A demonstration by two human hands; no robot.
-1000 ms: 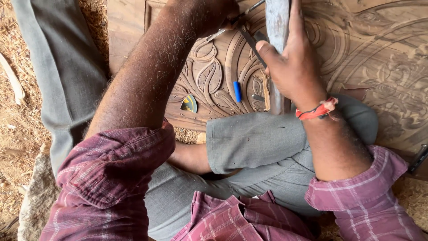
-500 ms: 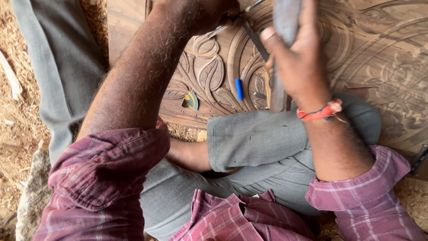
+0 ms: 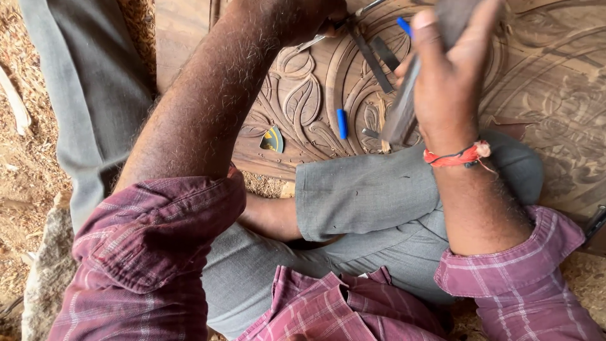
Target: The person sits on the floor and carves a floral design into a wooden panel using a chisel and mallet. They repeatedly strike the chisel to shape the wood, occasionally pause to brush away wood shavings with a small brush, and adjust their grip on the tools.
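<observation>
A carved wooden panel (image 3: 555, 107) with leaf and scroll relief lies in front of me. My left hand (image 3: 303, 16) is at the top edge, closed around a thin metal chisel (image 3: 328, 33) whose blade rests on the carving. My right hand (image 3: 451, 69) is raised above the panel, gripping a grey wooden mallet (image 3: 404, 110). A red thread band (image 3: 454, 156) circles the right wrist. My knee in grey trousers (image 3: 379, 189) rests against the panel's near edge.
Two flat metal blades (image 3: 372, 53) and blue-handled tools (image 3: 341, 123) lie on the carving. A small blue and yellow piece (image 3: 273, 140) lies near the panel's edge. Sawdust and wood chips (image 3: 25, 158) cover the ground at left.
My right hand has lifted the mallet higher above the panel. The left hand has stayed on the chisel near the top.
</observation>
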